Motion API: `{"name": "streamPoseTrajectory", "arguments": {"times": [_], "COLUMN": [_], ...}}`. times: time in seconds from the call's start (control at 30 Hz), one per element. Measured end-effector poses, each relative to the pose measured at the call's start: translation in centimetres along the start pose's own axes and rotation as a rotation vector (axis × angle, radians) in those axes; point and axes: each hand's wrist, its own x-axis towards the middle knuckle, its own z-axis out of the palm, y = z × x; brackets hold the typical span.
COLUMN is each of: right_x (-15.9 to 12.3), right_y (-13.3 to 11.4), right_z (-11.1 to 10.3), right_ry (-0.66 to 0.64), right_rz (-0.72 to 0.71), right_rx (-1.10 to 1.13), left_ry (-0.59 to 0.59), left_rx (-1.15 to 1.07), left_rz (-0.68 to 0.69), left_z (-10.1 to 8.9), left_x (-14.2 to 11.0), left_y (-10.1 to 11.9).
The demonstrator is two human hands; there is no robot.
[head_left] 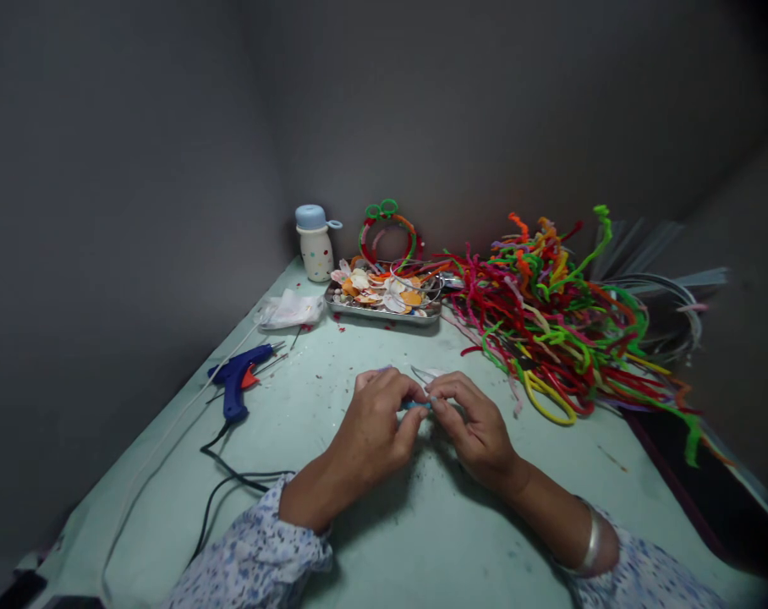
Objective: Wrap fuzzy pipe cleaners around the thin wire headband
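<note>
Over the middle of the table, my left hand and my right hand meet fingertip to fingertip. Between them is a small blue piece, possibly a bit of pipe cleaner; most of it is hidden by the fingers. My left thumb and curled fingers close around one end. The thumb and forefinger of my right hand pinch the other end. Just behind the fingertips lies a pale, pointed item, partly covered, whose kind I cannot make out.
A blue glue gun with a dark cord lies left. Behind stand a spotted bottle, a plastic bag and a metal tray of flower-like pieces. Colourful pipe cleaners heap at right, above a dark flat object.
</note>
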Motion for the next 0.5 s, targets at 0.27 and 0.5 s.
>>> {"name": "streamPoseTrajectory", "arguments": {"times": [0.27, 0.5], "right_x": [-0.13, -0.11], "right_y": [0.14, 0.26], "right_z": [0.16, 0.13], "right_ry": [0.096, 0.126], "right_rz": [-0.027, -0.153], "right_rx": [-0.001, -0.048], "left_ry": [0.017, 0.049], "left_rx": [-0.012, -0.03], "left_rz": [-0.056, -0.086], "left_z": [-0.11, -0.11], "left_x": [0.11, 0.17], "left_y": [0.16, 0.06]}}
